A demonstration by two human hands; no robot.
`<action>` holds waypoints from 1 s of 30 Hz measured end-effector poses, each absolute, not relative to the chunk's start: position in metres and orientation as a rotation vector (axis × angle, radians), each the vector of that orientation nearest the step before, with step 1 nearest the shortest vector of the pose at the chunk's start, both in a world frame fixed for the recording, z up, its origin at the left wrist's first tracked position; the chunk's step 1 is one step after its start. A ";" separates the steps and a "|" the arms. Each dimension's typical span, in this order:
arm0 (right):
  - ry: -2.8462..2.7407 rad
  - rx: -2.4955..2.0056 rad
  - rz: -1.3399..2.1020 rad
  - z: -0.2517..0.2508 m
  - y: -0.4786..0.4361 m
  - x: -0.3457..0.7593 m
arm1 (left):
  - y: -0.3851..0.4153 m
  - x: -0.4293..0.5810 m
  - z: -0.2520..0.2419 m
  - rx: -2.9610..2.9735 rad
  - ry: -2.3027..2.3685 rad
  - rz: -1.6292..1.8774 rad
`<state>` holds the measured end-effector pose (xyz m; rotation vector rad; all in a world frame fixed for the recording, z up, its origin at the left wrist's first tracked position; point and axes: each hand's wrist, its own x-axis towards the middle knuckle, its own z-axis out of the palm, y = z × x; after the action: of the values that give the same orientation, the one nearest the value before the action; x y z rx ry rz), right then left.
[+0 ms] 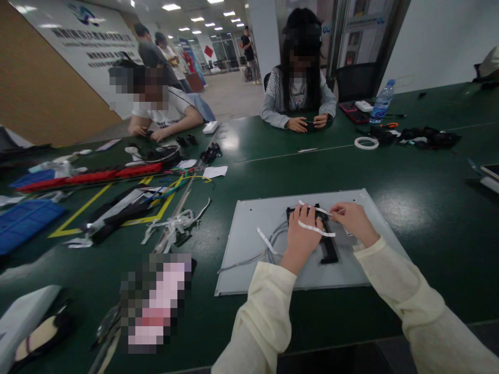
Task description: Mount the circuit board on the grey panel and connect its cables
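Observation:
A flat grey panel (249, 254) lies on the green table in front of me, with a black bracket (329, 249) and grey cables (273, 236) on it. My left hand (302, 236) rests on the bracket's upper end, fingers pressed down; strips of white tape (315, 227) lie across its fingers. My right hand (354, 221) sits just right of it, pinching the end of a white tape strip (338, 211). Another loose white strip (266, 240) lies on the panel to the left of my hands.
Left of the panel lie white cable ties (175, 223), black parts, coloured wires and red strips (93, 177). A tape roll (366, 143), a water bottle (382, 101) and black parts are at the far right. Two people sit across the table, working with their hands.

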<state>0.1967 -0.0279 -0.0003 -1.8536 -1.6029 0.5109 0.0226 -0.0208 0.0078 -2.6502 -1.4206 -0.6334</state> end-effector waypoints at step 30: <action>-1.369 -1.629 0.641 -0.012 -0.020 0.188 | -0.022 0.025 0.009 -2.629 -1.453 -0.557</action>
<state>0.1876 -0.0200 -0.0122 -1.6291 -1.3688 0.6415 0.0248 -0.0225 0.0092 -2.6288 -1.4535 -0.5571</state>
